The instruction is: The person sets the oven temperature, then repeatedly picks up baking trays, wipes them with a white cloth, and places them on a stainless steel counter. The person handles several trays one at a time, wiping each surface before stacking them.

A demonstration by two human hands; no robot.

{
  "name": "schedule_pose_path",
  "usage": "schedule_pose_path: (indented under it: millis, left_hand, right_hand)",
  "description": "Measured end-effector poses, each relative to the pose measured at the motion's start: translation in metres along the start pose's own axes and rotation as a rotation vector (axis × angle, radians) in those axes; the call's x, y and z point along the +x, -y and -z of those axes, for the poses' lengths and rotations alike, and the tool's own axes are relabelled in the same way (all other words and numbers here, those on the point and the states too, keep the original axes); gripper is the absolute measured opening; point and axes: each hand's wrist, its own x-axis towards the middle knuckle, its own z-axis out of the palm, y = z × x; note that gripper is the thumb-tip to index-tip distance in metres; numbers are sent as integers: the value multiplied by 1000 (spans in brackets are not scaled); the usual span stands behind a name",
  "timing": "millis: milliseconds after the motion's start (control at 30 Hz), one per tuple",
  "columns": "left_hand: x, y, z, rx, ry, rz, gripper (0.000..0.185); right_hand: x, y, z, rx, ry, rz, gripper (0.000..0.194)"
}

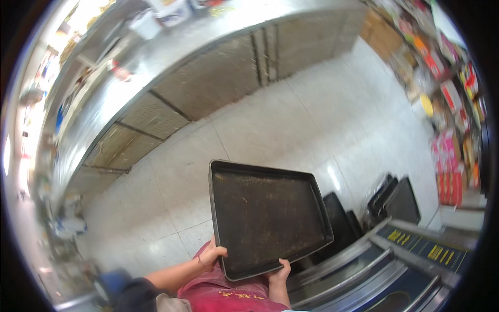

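Note:
A dark rectangular metal baking tray [269,218] with raised sides is held in front of my body, its inside facing up and showing brown marks. My left hand [211,254] grips the tray's left side near the lower corner, thumb over the rim. On the lower edge, towards the right, my right hand [281,270] holds the rim with its thumb on top. A red apron [234,294] with yellow writing shows below the tray.
A long steel counter [132,74] with containers curves across the upper left. More dark trays [403,201] stand on the tiled floor at right, beside a steel appliance [370,269] with handles. Shelves with packages and a cardboard box [380,33] line the right.

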Motion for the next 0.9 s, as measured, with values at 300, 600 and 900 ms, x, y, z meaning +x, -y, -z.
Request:
schedule_pose_path:
  millis: [300, 600, 900]
  left_hand:
    - [-117, -61, 203, -396, 139, -312, 81]
    - [-238, -93, 369, -742, -28, -593, 76]
    - [-257, -115, 502, -977, -457, -771, 48]
  right_hand:
    - [-71, -155, -152, -406, 421, -34, 55]
    - [-96, -352, -302, -898, 636, -130, 61]
    - [-73, -568, -441, -1100, 905, -533, 28]
